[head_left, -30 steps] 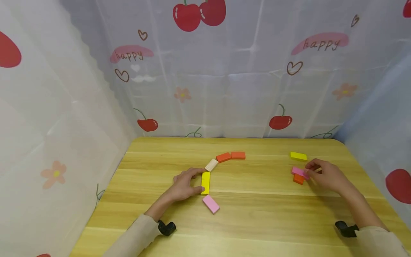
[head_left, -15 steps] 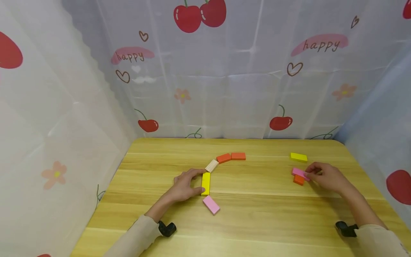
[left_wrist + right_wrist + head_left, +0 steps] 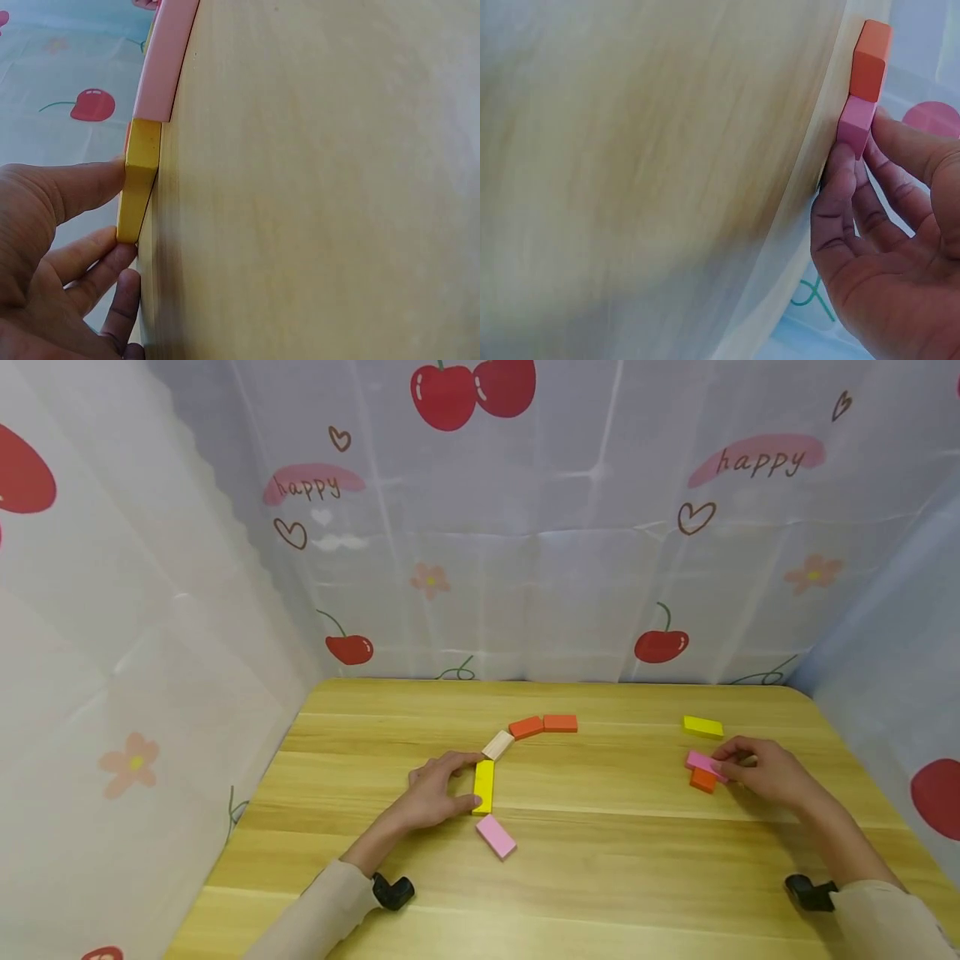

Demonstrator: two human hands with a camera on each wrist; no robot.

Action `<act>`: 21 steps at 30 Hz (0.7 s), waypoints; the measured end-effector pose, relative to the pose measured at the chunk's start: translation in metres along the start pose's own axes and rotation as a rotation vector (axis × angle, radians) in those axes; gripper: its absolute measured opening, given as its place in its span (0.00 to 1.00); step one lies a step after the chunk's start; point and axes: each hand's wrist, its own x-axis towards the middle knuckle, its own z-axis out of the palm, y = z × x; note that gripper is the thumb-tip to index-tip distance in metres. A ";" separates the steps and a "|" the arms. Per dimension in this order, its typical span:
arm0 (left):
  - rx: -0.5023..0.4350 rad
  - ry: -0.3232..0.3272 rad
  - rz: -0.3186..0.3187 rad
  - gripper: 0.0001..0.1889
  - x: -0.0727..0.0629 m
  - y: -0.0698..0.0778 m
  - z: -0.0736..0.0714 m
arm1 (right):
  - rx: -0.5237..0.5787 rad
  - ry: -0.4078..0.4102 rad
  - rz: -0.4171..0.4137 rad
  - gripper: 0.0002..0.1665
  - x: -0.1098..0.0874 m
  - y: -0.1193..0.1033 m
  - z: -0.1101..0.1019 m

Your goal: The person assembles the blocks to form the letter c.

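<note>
My left hand (image 3: 431, 793) holds a yellow wooden block (image 3: 484, 787) lengthwise on the table, thumb at its near end and forefinger at its far end. A pale pink block (image 3: 497, 837) slants off that near end. Beyond the far end, a plain wood block (image 3: 498, 745) and two orange-red blocks (image 3: 527, 727) continue a curved line. On the right, my right hand (image 3: 765, 770) pinches the right end of a deeper pink block (image 3: 856, 120) between thumb and fingers. An orange block (image 3: 871, 61) lies against this pink block's near side.
Another yellow block (image 3: 702, 727) lies alone behind the right-hand pair. The wood-grain table (image 3: 600, 877) ends at a cherry-print curtain (image 3: 525, 602) at the back, with more curtain on both sides. Dark wrist cameras (image 3: 393, 892) sit at the sleeve cuffs.
My right hand has lowered slightly onto the pink block's end. The left hand and the blocks keep their places, while the head view has shifted a little.
</note>
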 end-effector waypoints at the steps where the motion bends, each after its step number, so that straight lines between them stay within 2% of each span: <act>1: -0.001 -0.002 0.000 0.33 0.000 0.000 0.000 | 0.001 0.005 -0.001 0.15 0.001 0.000 0.000; 9: -0.013 -0.006 -0.001 0.34 -0.001 0.001 0.000 | -0.015 0.024 0.000 0.14 0.008 -0.001 0.003; 21: -0.006 0.000 -0.002 0.34 0.000 0.002 -0.002 | -0.001 0.002 -0.005 0.15 0.016 -0.019 0.009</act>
